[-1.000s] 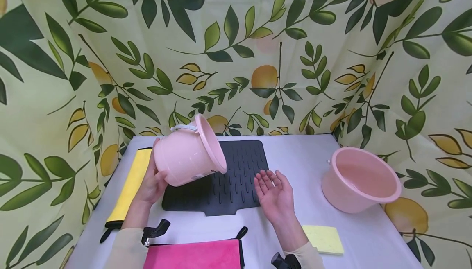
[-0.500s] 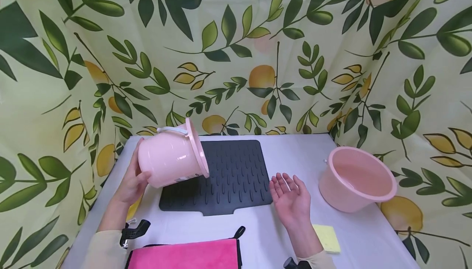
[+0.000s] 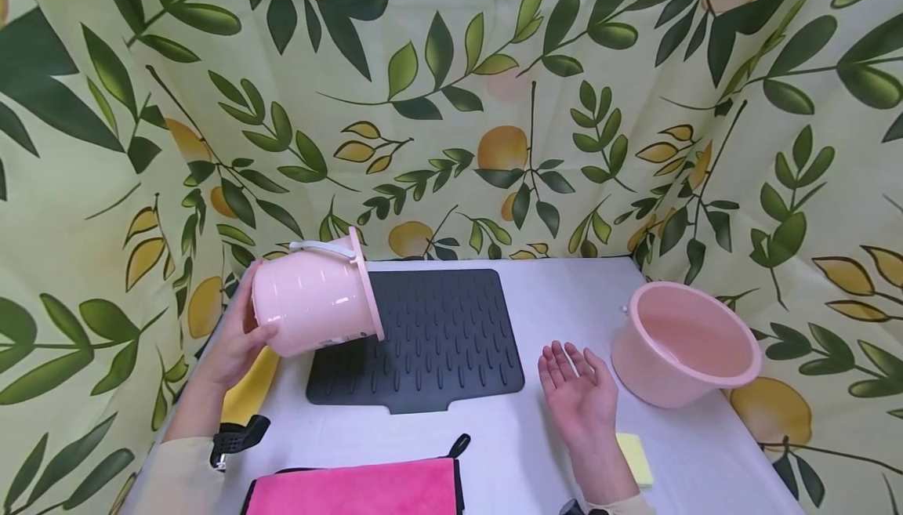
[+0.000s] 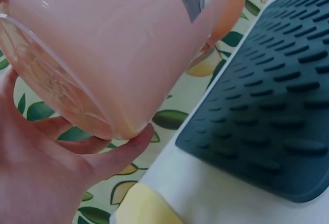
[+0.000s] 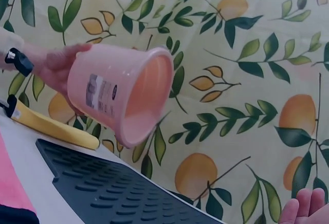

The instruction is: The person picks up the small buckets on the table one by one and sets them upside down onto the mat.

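A small pink bucket (image 3: 310, 295) with a pale handle is tipped on its side in the air, its mouth facing right. My left hand (image 3: 236, 342) grips it by the base, thumb and fingers spread round the bottom edge, as the left wrist view shows. A printed label (image 5: 101, 94) is on its side in the right wrist view. My right hand (image 3: 582, 401) holds nothing, palm up with fingers nearly straight, above the table. A second pink bucket (image 3: 638, 358) stands upright to the right of it, apart from the hand.
A dark ridged mat (image 3: 437, 335) lies mid-table. A bright pink cloth (image 3: 360, 487) is at the front, a yellow cloth (image 3: 248, 393) under my left arm, and a pale yellow sponge-like pad (image 3: 635, 458) beside my right wrist. Leaf-patterned fabric (image 3: 451, 107) hangs behind.
My left hand has carried the tipped bucket leftward, away from over the mat. My right hand has drifted right and slightly toward me, nearer the standing bucket.
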The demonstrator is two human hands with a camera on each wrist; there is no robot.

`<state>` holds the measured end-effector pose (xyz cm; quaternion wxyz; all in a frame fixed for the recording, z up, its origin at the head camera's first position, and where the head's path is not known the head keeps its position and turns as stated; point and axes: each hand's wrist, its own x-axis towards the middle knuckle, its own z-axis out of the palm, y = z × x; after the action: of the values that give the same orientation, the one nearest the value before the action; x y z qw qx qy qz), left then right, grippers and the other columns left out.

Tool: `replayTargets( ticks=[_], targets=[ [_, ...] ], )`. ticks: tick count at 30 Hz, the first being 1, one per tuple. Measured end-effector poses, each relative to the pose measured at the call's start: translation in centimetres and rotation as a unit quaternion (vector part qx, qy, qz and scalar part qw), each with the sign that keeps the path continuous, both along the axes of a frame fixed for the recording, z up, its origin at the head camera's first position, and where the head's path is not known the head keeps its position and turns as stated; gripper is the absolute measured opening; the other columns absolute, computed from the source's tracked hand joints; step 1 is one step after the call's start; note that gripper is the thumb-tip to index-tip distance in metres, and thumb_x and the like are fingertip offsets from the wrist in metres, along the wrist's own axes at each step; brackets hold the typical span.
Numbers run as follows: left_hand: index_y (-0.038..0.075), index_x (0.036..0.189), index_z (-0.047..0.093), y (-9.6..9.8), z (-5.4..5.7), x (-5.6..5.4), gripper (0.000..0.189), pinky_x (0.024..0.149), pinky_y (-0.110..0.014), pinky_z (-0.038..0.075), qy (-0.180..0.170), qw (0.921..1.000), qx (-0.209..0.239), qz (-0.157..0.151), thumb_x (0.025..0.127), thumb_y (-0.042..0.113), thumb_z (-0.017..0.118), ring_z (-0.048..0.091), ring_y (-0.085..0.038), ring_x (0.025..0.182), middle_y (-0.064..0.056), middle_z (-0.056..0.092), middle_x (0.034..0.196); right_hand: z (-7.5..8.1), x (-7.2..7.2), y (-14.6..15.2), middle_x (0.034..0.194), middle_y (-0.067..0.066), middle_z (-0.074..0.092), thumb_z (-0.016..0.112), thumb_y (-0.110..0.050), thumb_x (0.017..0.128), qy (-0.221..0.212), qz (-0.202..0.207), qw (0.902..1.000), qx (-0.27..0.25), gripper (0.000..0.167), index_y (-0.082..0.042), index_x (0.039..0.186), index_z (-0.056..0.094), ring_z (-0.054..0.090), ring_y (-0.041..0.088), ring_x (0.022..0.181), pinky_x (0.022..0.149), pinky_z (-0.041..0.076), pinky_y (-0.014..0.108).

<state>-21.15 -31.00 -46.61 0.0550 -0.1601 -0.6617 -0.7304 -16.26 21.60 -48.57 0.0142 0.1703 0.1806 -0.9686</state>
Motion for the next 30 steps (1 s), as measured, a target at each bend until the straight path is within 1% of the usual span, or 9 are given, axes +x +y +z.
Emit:
replayTargets(
  ticks=[5, 8, 12, 16, 20, 23, 27, 30],
  targets=[
    [0.037, 0.175, 0.012, -0.6, 0.0, -0.2, 0.104, 0.098, -0.027, 0.057, -0.004, 0.9999, -0.013, -0.007, 0.093, -0.007, 0.056, 0.036, -0.023, 0.138, 0.0, 0.019, 0.169, -0.1, 0.1, 1.0, 0.125, 0.01, 0.063, 0.05, -0.034, 0.114, -0.008, -0.018, 0.9998, -0.005, 0.03, -0.008, 0.128, 0.057, 0.06, 0.024, 0.123, 0.117, 0.044, 0.035],
    [0.037, 0.175, 0.011, -0.8, 0.1, -0.3, 0.104, 0.098, -0.026, 0.057, -0.006, 0.9997, -0.021, -0.01, 0.094, -0.007, 0.058, 0.038, -0.023, 0.137, -0.001, 0.018, 0.169, 0.0, 0.1, 1.6, 0.125, 0.01, 0.064, 0.054, -0.034, 0.113, -0.023, -0.03, 0.999, -0.023, 0.031, -0.008, 0.129, 0.059, 0.061, 0.025, 0.123, 0.117, 0.044, 0.035],
    [0.037, 0.175, 0.013, -1.3, 0.3, -0.3, 0.104, 0.097, -0.025, 0.057, -0.006, 0.9993, -0.036, -0.001, 0.093, -0.006, 0.06, 0.045, -0.021, 0.133, -0.001, 0.022, 0.166, 0.1, 0.2, 2.5, 0.126, 0.01, 0.064, 0.057, -0.036, 0.112, -0.037, -0.039, 0.9977, -0.041, 0.033, -0.007, 0.13, 0.06, 0.062, 0.025, 0.125, 0.118, 0.044, 0.035],
    [0.034, 0.176, 0.013, -1.9, 0.8, -0.3, 0.104, 0.096, -0.024, 0.057, -0.012, 0.9985, -0.053, 0.005, 0.093, -0.006, 0.061, 0.05, -0.018, 0.13, -0.004, 0.025, 0.165, 0.0, 0.7, 3.4, 0.125, 0.011, 0.064, 0.057, -0.035, 0.113, -0.023, -0.034, 0.998, -0.049, 0.033, -0.006, 0.129, 0.062, 0.062, 0.026, 0.122, 0.118, 0.043, 0.034],
    [0.036, 0.176, 0.013, -2.2, 1.3, -0.3, 0.105, 0.096, -0.022, 0.055, -0.017, 0.9961, -0.086, 0.01, 0.093, -0.005, 0.064, 0.044, -0.018, 0.134, -0.012, 0.018, 0.172, 0.0, 1.4, 4.3, 0.124, 0.013, 0.064, 0.052, -0.033, 0.115, 0.011, -0.026, 0.9974, -0.066, 0.033, -0.004, 0.126, 0.064, 0.062, 0.027, 0.121, 0.12, 0.04, 0.034],
    [0.036, 0.176, 0.014, -2.2, 1.6, -0.4, 0.106, 0.097, -0.02, 0.055, -0.017, 0.9942, -0.106, 0.009, 0.093, -0.005, 0.066, 0.041, -0.018, 0.136, -0.015, 0.016, 0.175, 0.1, 2.0, 5.0, 0.122, 0.015, 0.064, 0.048, -0.033, 0.116, 0.029, -0.031, 0.9953, -0.087, 0.036, -0.001, 0.124, 0.064, 0.063, 0.03, 0.12, 0.12, 0.041, 0.035],
    [0.034, 0.176, 0.014, -2.3, 1.7, -0.5, 0.106, 0.096, -0.02, 0.054, -0.021, 0.9924, -0.121, 0.008, 0.093, -0.005, 0.067, 0.046, -0.016, 0.132, -0.018, 0.018, 0.175, 0.0, 2.7, 6.0, 0.12, 0.017, 0.066, 0.048, -0.032, 0.116, 0.034, -0.043, 0.9935, -0.1, 0.037, 0.0, 0.122, 0.066, 0.065, 0.032, 0.117, 0.118, 0.044, 0.036],
    [0.037, 0.176, 0.014, -2.5, 1.8, -0.6, 0.107, 0.096, -0.018, 0.052, -0.023, 0.9887, -0.148, 0.014, 0.093, -0.002, 0.069, 0.047, -0.015, 0.13, -0.021, 0.017, 0.177, -0.2, 3.1, 6.7, 0.12, 0.017, 0.066, 0.048, -0.031, 0.116, 0.032, -0.047, 0.993, -0.103, 0.037, 0.001, 0.123, 0.066, 0.064, 0.032, 0.117, 0.117, 0.044, 0.037]
  ],
)
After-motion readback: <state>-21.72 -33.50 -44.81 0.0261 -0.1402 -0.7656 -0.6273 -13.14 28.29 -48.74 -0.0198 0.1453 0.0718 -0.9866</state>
